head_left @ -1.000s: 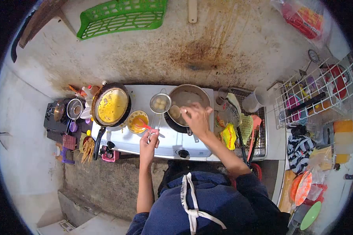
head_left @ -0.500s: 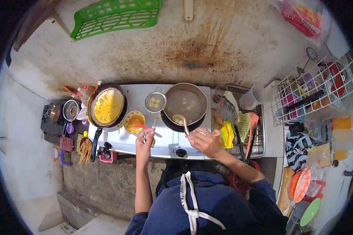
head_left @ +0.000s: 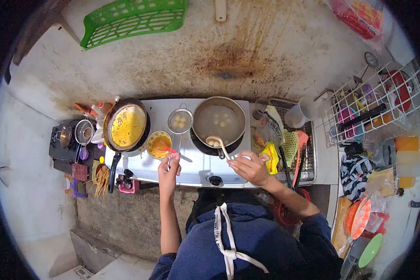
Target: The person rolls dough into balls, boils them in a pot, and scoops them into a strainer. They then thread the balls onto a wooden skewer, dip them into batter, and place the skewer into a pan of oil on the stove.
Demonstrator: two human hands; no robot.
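My left hand [head_left: 170,169] is closed around the handle of a small mesh strainer [head_left: 180,121], which holds several pale round balls above the white stove top. Just beyond its fingers, a red-handled utensil [head_left: 173,153] leans in a patterned bowl [head_left: 159,145] of orange-yellow liquid. The grip of a ladle [head_left: 224,150] is in my right hand [head_left: 250,169], its fingers pinched together. Pale balls lie in the ladle's scoop, at the near rim of a pot [head_left: 241,116]. Inside that pot, several similar balls sit in cloudy liquid.
A black frying pan [head_left: 147,122] with a yellow coating stands on the left, its handle [head_left: 115,170] jutting toward me. Right of the pot are a yellow packet [head_left: 270,157], a clear cup [head_left: 299,115] and dark-handled utensils. A white wire rack [head_left: 373,107] hangs at right.
The ladle and my right hand have shifted slightly right and nearer the pot's edge. The strainer in my left hand has moved slightly left relative to the pot.
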